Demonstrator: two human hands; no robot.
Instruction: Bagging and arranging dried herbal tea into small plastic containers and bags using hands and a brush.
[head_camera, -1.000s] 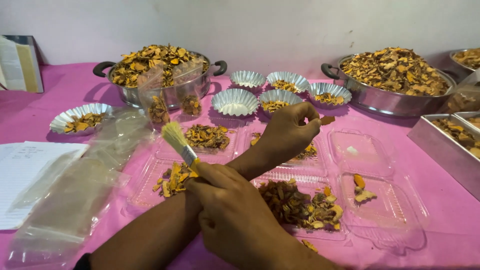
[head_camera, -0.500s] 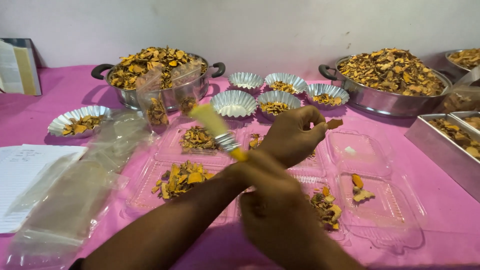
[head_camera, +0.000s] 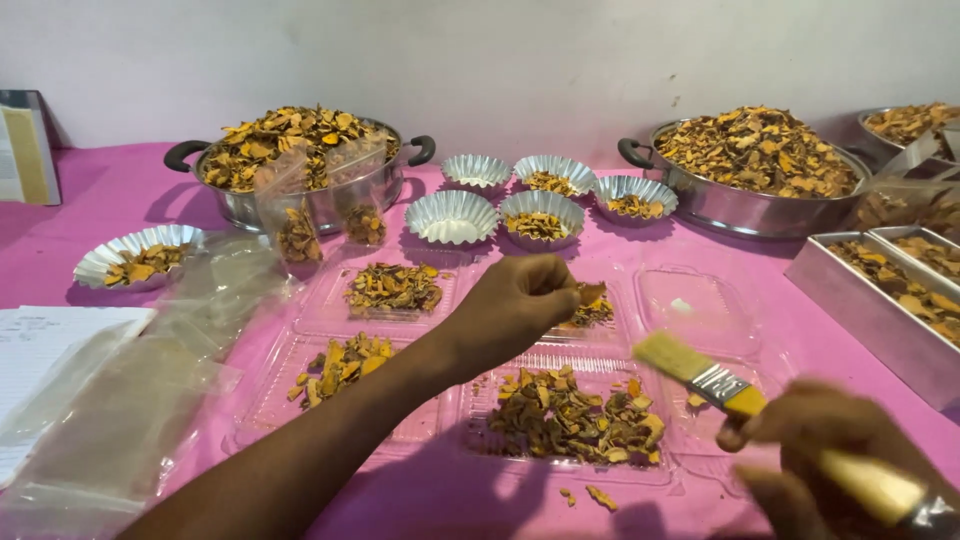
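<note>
At the far left, a sheet of paper (head_camera: 45, 345) and a pile of clear plastic bags (head_camera: 130, 400) are lying on the pink counter (head_camera: 100, 190), with a small fluted tin (head_camera: 140, 257) of yellow chips just behind them. Farther back, a big two-handled pot (head_camera: 300, 165) is sitting heaped with dried yellow-orange chips, two small filled bags leaning against its front. In the middle, clear plastic trays (head_camera: 390, 300) are holding loose piles of the same chips, and five more fluted tins (head_camera: 545, 195) are standing behind them. The left hand (head_camera: 515, 310) is reaching across over the trays, its fingers closed around one dried chip (head_camera: 592, 293), pinching it above the upper middle tray. To the right, the right hand (head_camera: 830, 450) is gripping the yellow handle of a flat paintbrush (head_camera: 720, 380), fingers wrapped shut around it, though blurred; the bristles are pointing up-left, near the held chip but apart from it. Beyond, a second heaped pot (head_camera: 750, 185) and rectangular metal pans (head_camera: 880, 300) are lining the right edge.
</note>
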